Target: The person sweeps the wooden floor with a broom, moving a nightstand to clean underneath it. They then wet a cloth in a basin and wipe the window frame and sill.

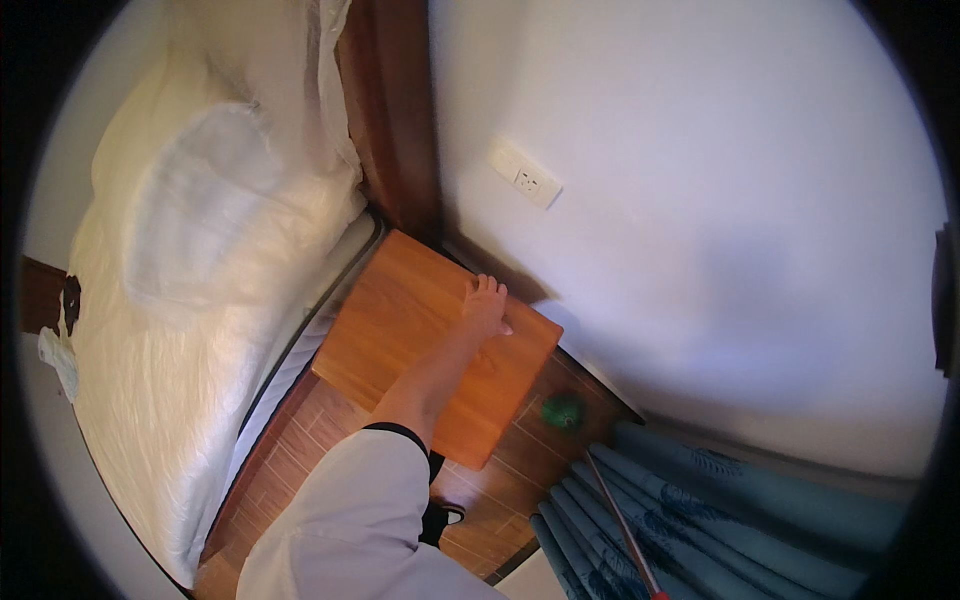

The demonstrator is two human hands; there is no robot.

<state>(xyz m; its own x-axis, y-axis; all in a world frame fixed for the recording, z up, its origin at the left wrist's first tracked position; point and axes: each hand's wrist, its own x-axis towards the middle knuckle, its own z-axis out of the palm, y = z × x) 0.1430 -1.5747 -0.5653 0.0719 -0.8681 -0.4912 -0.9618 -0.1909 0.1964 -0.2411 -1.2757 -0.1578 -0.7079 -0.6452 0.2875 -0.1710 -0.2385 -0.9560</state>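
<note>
My left hand (pixel 487 306) lies palm down on the orange-brown wooden top of a small table (pixel 405 300), likely a nightstand. Its fingertips reach the edge along the wall, and the thumb is spread to the right. My forearm crosses the tabletop from a pale short sleeve with a dark cuff. My right hand is out of view. A slim metal rod (pixel 624 521) with a bit of red handle (pixel 659 596) enters from the bottom right, in front of the curtain; what holds it is not visible.
A bed mattress (pixel 172 390) under translucent sheeting flanks the table on the left. The white wall (pixel 675 187) carries a power socket (pixel 527 180). A green round object (pixel 562 411) lies on the wood-look tiled floor (pixel 499 506). Blue patterned curtains (pixel 720 510) hang at the lower right.
</note>
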